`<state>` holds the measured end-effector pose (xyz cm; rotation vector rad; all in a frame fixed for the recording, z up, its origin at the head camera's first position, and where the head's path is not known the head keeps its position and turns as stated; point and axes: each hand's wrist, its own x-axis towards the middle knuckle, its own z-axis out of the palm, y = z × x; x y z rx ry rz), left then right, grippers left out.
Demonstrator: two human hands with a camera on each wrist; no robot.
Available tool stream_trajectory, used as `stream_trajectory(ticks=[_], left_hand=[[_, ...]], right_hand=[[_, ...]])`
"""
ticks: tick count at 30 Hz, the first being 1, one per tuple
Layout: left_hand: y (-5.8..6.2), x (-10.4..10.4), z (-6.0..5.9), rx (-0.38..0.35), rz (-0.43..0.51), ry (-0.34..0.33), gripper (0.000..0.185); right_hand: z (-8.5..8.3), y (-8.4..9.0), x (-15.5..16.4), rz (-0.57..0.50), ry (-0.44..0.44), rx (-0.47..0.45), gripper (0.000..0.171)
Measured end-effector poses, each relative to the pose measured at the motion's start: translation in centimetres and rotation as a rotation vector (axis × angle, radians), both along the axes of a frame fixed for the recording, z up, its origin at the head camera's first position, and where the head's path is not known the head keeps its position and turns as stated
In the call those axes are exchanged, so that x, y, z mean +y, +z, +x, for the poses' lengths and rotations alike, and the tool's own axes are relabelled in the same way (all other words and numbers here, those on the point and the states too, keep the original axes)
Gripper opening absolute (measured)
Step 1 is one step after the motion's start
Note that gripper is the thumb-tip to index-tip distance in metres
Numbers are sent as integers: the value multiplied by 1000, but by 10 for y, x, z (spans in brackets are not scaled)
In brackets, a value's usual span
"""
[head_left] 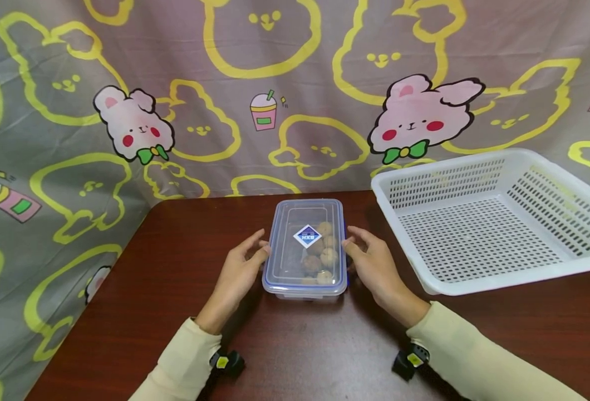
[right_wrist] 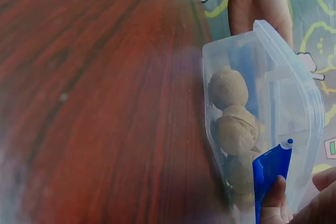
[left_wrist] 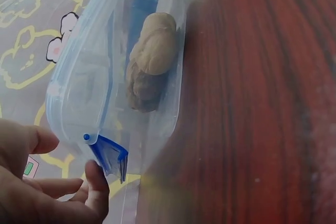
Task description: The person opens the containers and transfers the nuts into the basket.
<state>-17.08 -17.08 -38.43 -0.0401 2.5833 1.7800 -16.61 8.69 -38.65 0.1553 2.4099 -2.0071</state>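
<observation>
A clear plastic box (head_left: 305,248) with a blue-edged lid and a blue diamond sticker sits on the dark wooden table (head_left: 175,289), with several walnuts (head_left: 322,253) inside. My left hand (head_left: 260,250) touches the box's left side and my right hand (head_left: 350,245) touches its right side. In the left wrist view, my left hand (left_wrist: 68,161) has its thumb under the blue side latch (left_wrist: 110,156), which sticks outward from the box (left_wrist: 100,77). In the right wrist view, a fingertip of my right hand (right_wrist: 299,192) touches the other blue latch (right_wrist: 270,174), also flipped out. Walnuts (right_wrist: 231,108) show through the box wall.
A white perforated plastic basket (head_left: 490,223) with nothing in it stands at the right, partly over the table's back edge. A grey cloth with rabbit drawings (head_left: 275,83) hangs behind the table and down the left side.
</observation>
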Motion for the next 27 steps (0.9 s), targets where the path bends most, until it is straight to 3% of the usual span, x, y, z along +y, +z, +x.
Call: stream_trajectory(ticks=[10, 18, 27], left_hand=[[2, -3, -7, -106, 136, -41, 54], [4, -4, -10, -128, 132, -52, 51], [2, -1, -11, -111, 101, -66, 46]], right_hand=[[-4, 2, 0, -60, -12, -34, 46], [-5, 7, 0, -131, 30, -103, 49], [-5, 7, -1, -167, 45, -115, 48]])
